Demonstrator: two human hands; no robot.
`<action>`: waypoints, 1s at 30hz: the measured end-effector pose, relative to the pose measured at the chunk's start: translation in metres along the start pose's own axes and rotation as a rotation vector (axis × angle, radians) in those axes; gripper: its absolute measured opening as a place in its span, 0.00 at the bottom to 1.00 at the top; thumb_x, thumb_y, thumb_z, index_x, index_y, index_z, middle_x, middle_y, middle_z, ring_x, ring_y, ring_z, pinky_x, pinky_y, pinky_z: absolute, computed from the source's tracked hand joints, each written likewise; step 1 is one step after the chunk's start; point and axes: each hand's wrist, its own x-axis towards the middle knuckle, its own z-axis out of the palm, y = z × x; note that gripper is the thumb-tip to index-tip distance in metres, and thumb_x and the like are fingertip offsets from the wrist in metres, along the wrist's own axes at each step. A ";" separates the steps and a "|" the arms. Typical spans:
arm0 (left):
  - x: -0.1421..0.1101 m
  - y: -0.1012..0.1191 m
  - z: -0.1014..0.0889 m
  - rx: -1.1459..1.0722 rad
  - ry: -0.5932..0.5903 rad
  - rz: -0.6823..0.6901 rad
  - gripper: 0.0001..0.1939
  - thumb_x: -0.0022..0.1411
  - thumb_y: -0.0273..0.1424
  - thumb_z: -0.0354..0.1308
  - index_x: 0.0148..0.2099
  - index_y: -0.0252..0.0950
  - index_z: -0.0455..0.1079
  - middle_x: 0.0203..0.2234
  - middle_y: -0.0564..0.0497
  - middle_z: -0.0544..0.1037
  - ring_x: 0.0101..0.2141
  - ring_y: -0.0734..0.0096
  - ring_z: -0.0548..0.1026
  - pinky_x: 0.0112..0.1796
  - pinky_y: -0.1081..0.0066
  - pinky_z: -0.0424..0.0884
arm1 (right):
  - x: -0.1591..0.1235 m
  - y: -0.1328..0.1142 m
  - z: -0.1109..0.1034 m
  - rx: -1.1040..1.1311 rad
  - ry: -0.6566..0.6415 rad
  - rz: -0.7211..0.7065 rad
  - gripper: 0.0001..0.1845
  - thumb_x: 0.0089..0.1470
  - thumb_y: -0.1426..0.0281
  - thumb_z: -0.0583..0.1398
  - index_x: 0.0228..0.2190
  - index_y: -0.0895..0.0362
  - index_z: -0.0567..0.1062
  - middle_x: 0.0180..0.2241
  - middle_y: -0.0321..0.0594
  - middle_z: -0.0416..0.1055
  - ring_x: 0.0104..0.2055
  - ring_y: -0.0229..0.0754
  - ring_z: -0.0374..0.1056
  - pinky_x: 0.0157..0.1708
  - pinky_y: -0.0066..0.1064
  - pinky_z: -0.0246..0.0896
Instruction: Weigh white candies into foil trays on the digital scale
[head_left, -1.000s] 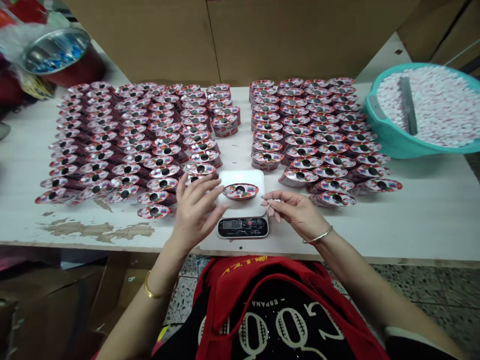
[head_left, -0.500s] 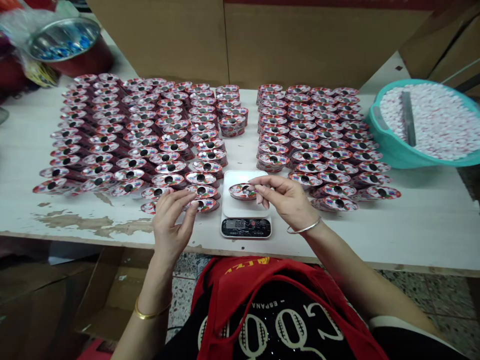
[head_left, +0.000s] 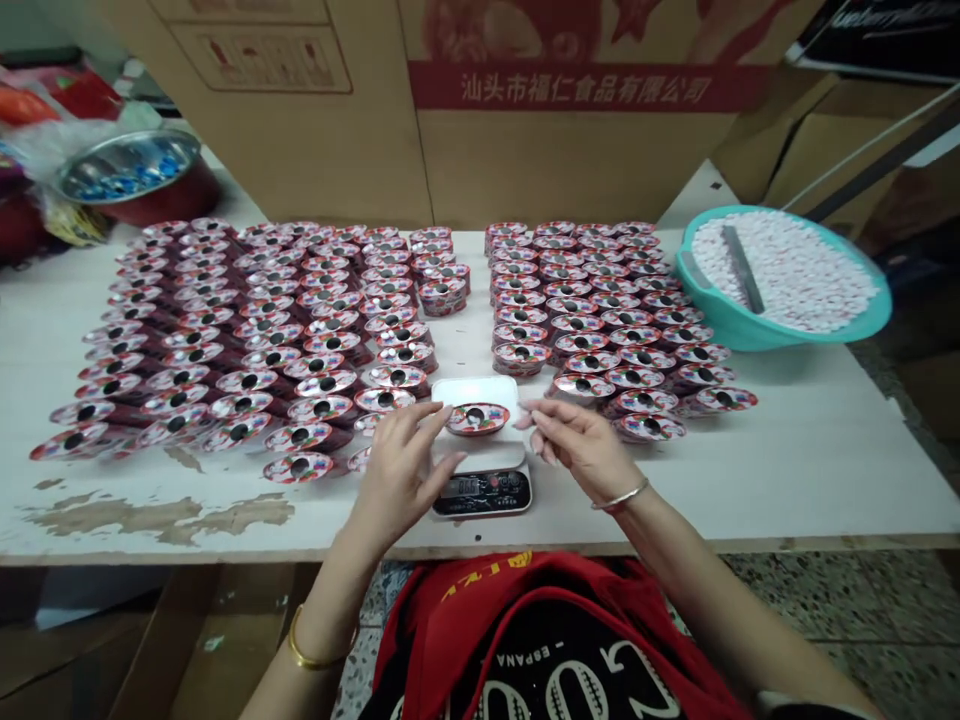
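An oval, red-and-white printed container with a round hole in its top (head_left: 491, 421) stands on the white plate of a small digital scale (head_left: 514, 488). My left hand (head_left: 401, 468) is at the container's left side, its fingers spread and the index fingertip at the rim. Whether that finger touches the rim, I cannot tell. Just right of the container, my right hand (head_left: 581, 440) has thumb and fingers pinched together. Whatever lies in that pinch is too small to make out. Pale pieces show inside the container's hole.
Rows of matching oval containers (head_left: 247, 382) fill the table's left, and another block (head_left: 589, 362) stands right of the scale. A turquoise basin (head_left: 720, 310) of small white pieces holds a grey bar (head_left: 742, 268). A metal bowl (head_left: 161, 195) with blue items and a large carton (head_left: 300, 150) stand behind.
My left hand has moved right from the neighbouring row to the container on the scale. My right hand has drawn back rightward from its hole. The view has tilted up.
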 end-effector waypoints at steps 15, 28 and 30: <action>0.094 0.079 0.090 -0.008 -0.337 0.247 0.16 0.61 0.30 0.55 0.52 0.36 0.65 0.42 0.45 0.75 0.44 0.59 0.71 0.44 0.59 0.62 | -0.042 0.057 -0.036 0.194 0.103 0.290 0.27 0.35 0.53 0.72 0.28 0.63 0.77 0.27 0.41 0.72 0.21 0.29 0.61 0.16 0.19 0.50; 0.202 -0.082 0.041 0.523 -0.084 -0.147 0.10 0.61 0.29 0.54 0.45 0.35 0.71 0.46 0.37 0.71 0.48 0.50 0.68 0.45 0.54 0.61 | -0.029 0.080 -0.049 0.204 0.062 0.310 0.28 0.33 0.52 0.72 0.29 0.62 0.79 0.30 0.46 0.74 0.23 0.32 0.66 0.19 0.20 0.53; 0.209 -0.096 0.043 0.539 -0.119 -0.141 0.08 0.60 0.27 0.53 0.39 0.35 0.73 0.44 0.38 0.72 0.47 0.51 0.67 0.45 0.55 0.62 | -0.027 0.084 -0.051 0.167 0.091 0.303 0.31 0.32 0.50 0.72 0.31 0.62 0.79 0.27 0.45 0.74 0.23 0.32 0.65 0.20 0.20 0.53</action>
